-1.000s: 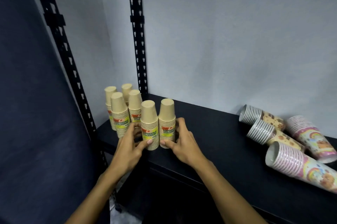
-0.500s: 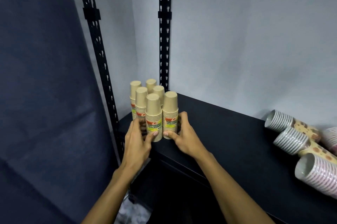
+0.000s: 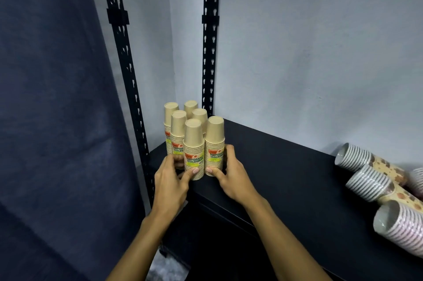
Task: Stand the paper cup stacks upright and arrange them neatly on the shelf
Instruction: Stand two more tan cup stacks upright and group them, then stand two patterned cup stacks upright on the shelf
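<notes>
Several tan paper cup stacks stand upright, mouths down, in a tight cluster at the left end of the black shelf [image 3: 286, 166]. My left hand [image 3: 170, 180] cups the base of the front left stack [image 3: 193, 143], thumb against its lower edge. My right hand [image 3: 231, 177] wraps around the base of the front right stack [image 3: 214, 141], thumb on its front, fingers behind. At the right edge three patterned cup stacks lie on their sides: a brown-dotted stack [image 3: 361, 158], a second brown-dotted stack [image 3: 375, 183] and a pink-striped stack [image 3: 402, 225].
Two black slotted uprights, the front post [image 3: 124, 56] and the rear post [image 3: 209, 51], frame the shelf's left end. A grey wall [image 3: 320, 51] closes the back. A dark blue curtain [image 3: 52, 120] hangs on the left. Bare shelf lies between the cluster and the lying stacks.
The two front tan stacks have been pushed back and left against the other tan stacks, both hands still on them. The view has swung left, moving the lying stacks toward the right edge.
</notes>
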